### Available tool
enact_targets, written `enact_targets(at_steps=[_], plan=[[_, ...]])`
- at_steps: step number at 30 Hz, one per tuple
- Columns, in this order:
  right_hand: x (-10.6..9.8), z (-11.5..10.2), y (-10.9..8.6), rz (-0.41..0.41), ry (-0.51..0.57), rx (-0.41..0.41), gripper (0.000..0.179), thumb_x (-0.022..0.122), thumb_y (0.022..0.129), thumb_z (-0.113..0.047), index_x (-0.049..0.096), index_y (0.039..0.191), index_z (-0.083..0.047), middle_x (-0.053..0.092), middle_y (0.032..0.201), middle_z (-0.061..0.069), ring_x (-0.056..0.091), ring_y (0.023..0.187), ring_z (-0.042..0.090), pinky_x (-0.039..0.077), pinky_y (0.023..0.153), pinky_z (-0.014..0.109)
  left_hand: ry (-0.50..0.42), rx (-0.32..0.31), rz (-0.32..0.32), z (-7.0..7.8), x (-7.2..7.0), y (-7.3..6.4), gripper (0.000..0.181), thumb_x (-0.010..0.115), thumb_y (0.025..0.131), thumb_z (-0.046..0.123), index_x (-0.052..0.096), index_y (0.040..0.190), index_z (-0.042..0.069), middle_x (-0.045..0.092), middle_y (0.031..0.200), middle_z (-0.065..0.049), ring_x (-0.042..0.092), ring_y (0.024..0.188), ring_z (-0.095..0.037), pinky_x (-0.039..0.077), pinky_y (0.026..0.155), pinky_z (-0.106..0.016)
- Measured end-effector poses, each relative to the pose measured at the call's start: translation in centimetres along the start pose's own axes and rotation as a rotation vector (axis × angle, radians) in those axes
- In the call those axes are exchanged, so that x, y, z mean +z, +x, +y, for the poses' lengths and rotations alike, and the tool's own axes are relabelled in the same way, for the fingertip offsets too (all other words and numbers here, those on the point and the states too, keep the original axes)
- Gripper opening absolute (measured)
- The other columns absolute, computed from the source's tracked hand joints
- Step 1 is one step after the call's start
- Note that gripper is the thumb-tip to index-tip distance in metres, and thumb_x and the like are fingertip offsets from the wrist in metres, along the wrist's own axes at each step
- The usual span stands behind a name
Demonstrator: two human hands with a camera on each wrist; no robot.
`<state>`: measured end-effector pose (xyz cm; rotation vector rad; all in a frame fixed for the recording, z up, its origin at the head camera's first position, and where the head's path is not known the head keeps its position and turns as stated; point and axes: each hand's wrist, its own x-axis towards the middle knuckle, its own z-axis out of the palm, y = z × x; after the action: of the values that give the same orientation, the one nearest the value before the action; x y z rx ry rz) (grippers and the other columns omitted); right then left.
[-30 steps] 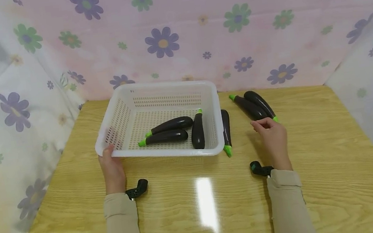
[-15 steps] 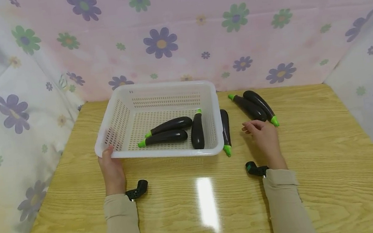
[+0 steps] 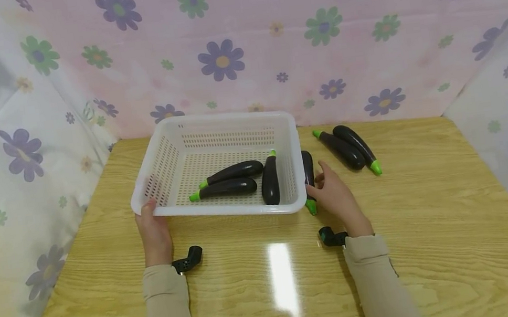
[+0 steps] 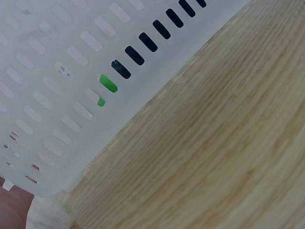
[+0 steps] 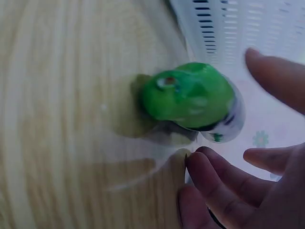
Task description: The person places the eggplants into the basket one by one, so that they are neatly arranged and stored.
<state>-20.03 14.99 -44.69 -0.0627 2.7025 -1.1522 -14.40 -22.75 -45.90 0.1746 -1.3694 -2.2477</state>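
Observation:
A white slotted plastic basket (image 3: 222, 211) stands on the table, with my left hand (image 3: 155, 239) gripping its near left corner, thumb over the rim. Three dark eggplants (image 3: 229, 188) with green stem ends lie inside it. Another eggplant (image 3: 308, 165) lies on the table along the basket's right wall. My right hand (image 3: 337, 198) is beside that one, thumb and fingers spread apart around it. In the right wrist view, the eggplant's green end (image 5: 190, 98) points at the camera, between the thumb and the fingers (image 5: 228, 191). Through the slots of the basket wall (image 4: 62, 124), dark and green patches show.
Two more eggplants (image 3: 340, 149) lie side by side on the wooden table (image 3: 450, 208), to the right of the basket. A flowered cloth (image 3: 267, 35) hangs behind the table and along both sides. A black wrist camera (image 3: 187, 259) sticks out from each sleeve.
My right hand has moved left from below the two loose eggplants to the one beside the basket, and its fingers have spread. The left hand and basket have stayed in place.

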Motion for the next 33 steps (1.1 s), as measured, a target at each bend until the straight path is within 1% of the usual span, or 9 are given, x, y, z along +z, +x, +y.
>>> enact_targets(at_steps=[3,8,13,18,23,27,29,31,33], plan=[[0.1,0.0,-0.1,0.005,-0.018,0.011,0.086,0.057,0.082,-0.042,0.006,0.144,-0.010,0.048,0.120,0.015,0.047,0.106,0.029,0.038,0.088,0.046,0.005,-0.009,-0.002,0.1,0.0,-0.1,0.045,0.040,0.086,0.012,0.037,0.131,0.012,0.038,0.134,-0.010,0.034,0.123,-0.024,0.022,0.102,-0.034],[-0.5,1.1,-0.3,-0.017,-0.047,0.023,0.084,0.056,0.083,-0.044,0.007,0.144,-0.013,0.048,0.122,0.016,0.047,0.107,0.031,0.039,0.087,0.047,0.004,-0.012,-0.016,-0.1,0.1,-0.1,0.045,0.040,0.086,0.012,0.036,0.132,0.012,0.038,0.134,-0.010,0.034,0.124,-0.023,0.021,0.103,-0.035],[-1.8,2.1,-0.5,-0.076,-0.064,0.012,0.080,0.055,0.084,-0.040,0.008,0.144,-0.014,0.048,0.121,0.019,0.048,0.107,0.034,0.039,0.085,0.049,-0.008,0.001,-0.029,-0.2,0.1,0.0,0.046,0.039,0.086,0.011,0.035,0.132,0.011,0.038,0.135,-0.011,0.033,0.124,-0.024,0.020,0.103,-0.036],[-3.4,2.5,-1.0,-0.147,-0.009,0.018,0.083,0.057,0.085,-0.033,0.000,0.144,-0.017,0.046,0.121,0.022,0.047,0.107,0.035,0.037,0.087,0.049,-0.007,0.007,-0.012,0.0,0.0,-0.1,0.045,0.038,0.086,0.010,0.035,0.131,0.010,0.037,0.134,-0.011,0.033,0.123,-0.024,0.021,0.103,-0.035],[-4.4,2.5,-1.6,-0.215,-0.014,-0.022,0.088,0.060,0.083,-0.021,-0.003,0.143,-0.012,0.041,0.123,0.026,0.043,0.108,0.037,0.037,0.086,0.048,0.011,-0.003,-0.021,0.2,0.0,-0.2,0.045,0.037,0.087,0.011,0.035,0.132,0.012,0.036,0.135,-0.009,0.032,0.124,-0.022,0.021,0.103,-0.034],[-4.8,2.7,-1.9,-0.242,-0.061,-0.068,0.085,0.062,0.082,-0.016,0.003,0.143,-0.005,0.042,0.119,0.028,0.044,0.106,0.037,0.038,0.084,0.047,0.017,-0.002,-0.030,0.2,0.0,-0.2,0.045,0.037,0.087,0.011,0.036,0.132,0.013,0.036,0.135,-0.009,0.032,0.124,-0.022,0.020,0.103,-0.035],[-4.9,2.8,-1.9,-0.243,-0.076,-0.076,0.084,0.062,0.082,-0.019,0.006,0.142,-0.003,0.042,0.120,0.028,0.044,0.105,0.037,0.039,0.084,0.046,0.015,0.000,-0.030,0.1,-0.1,-0.2,0.045,0.038,0.087,0.012,0.036,0.132,0.013,0.036,0.135,-0.009,0.033,0.124,-0.022,0.020,0.103,-0.035],[-4.8,2.8,-1.8,-0.232,-0.088,-0.062,0.084,0.061,0.083,-0.027,0.008,0.142,-0.004,0.039,0.123,0.028,0.043,0.107,0.038,0.039,0.084,0.047,0.016,-0.002,-0.029,0.1,-0.1,-0.2,0.045,0.038,0.087,0.012,0.036,0.132,0.014,0.037,0.135,-0.009,0.033,0.124,-0.023,0.020,0.103,-0.035],[-4.6,2.8,-1.7,-0.197,-0.111,-0.043,0.082,0.058,0.084,-0.036,0.009,0.143,-0.005,0.039,0.126,0.027,0.043,0.109,0.038,0.039,0.084,0.048,0.014,-0.006,-0.026,0.1,-0.1,-0.2,0.045,0.039,0.087,0.013,0.035,0.132,0.014,0.037,0.135,-0.009,0.033,0.124,-0.023,0.020,0.103,-0.035]])
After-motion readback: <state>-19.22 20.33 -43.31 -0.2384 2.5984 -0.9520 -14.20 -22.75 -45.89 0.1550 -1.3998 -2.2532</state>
